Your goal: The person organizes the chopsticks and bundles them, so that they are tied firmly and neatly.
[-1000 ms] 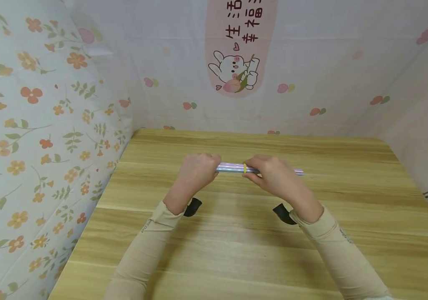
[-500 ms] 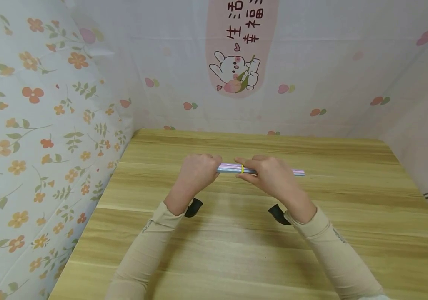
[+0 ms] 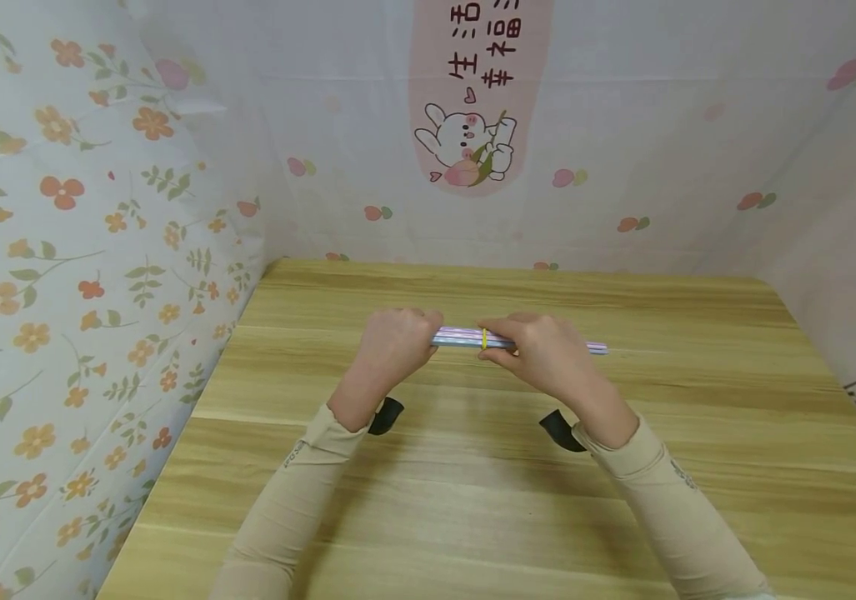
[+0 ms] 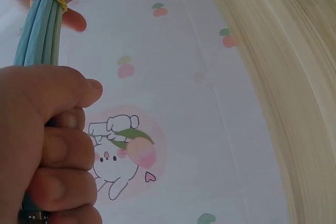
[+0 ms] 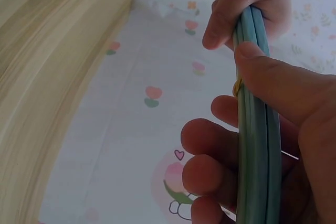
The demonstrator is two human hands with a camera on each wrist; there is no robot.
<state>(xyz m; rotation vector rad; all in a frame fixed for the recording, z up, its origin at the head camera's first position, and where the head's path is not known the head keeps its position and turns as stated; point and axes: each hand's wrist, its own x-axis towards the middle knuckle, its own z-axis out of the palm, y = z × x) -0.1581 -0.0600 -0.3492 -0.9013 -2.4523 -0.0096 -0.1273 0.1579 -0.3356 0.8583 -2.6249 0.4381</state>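
Note:
A bundle of slim, faceted pencils (image 3: 461, 337), pink and blue, is held level above the table in the head view. My left hand (image 3: 396, 343) grips its left part in a fist; in the left wrist view the fingers (image 4: 65, 148) curl round the sticks. A yellow rubber band (image 3: 483, 337) circles the bundle between my hands, close to the right fingertips. My right hand (image 3: 548, 348) holds the right part. In the right wrist view its thumb (image 5: 283, 80) lies along the pencils near the band, fingers curled loosely beneath. The pencil ends (image 3: 598, 348) stick out past the right hand.
A wood-grain table (image 3: 428, 517) lies below. A white cloth with a printed rabbit (image 3: 465, 142) hangs behind it, and a flowered cloth (image 3: 60, 250) stands at the left. Black camera mounts (image 3: 563, 431) show at the wrists.
My right hand has shifted left along the bundle, then slightly back right. The rubber band sits a little farther left than a second ago. My left hand has stayed nearly still.

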